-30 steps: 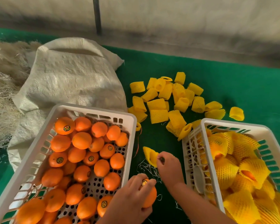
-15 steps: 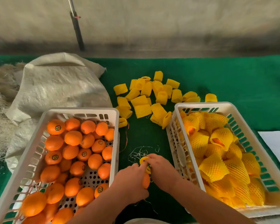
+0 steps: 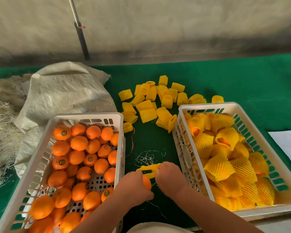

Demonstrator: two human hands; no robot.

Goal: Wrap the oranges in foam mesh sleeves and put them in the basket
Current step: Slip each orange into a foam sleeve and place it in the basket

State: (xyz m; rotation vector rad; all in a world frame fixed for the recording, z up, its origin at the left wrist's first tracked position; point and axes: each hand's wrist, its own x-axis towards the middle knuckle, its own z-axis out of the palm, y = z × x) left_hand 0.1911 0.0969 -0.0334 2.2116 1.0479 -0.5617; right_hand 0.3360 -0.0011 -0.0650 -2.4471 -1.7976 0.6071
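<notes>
Both hands (image 3: pixel 134 185) (image 3: pixel 170 176) stretch sleeve (image 3: pixel 148 168) over orange (image 3: pixel 146 182).

A bare green strip (image 3: pixel 146 142) between two baskets (image 3: pixel 119 132) (image 3: pixel 178 132) offers passage, blocked beyond by loose sleeves (image 3: pixel 148 115) and tangled thread (image 3: pixel 146 157).

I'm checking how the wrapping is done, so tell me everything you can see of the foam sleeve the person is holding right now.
The foam mesh sleeve is bright yellow, soft-looking netted foam, like the loose ones heaped farther back on the green cloth. It is stretched wide open between the left hand and the right hand, whose fingers grip its rim on either side. It sits low between the two white baskets, just above the orange held under it, which is bare where it shows below the sleeve. Much of the sleeve is hidden by the fingers.
</notes>
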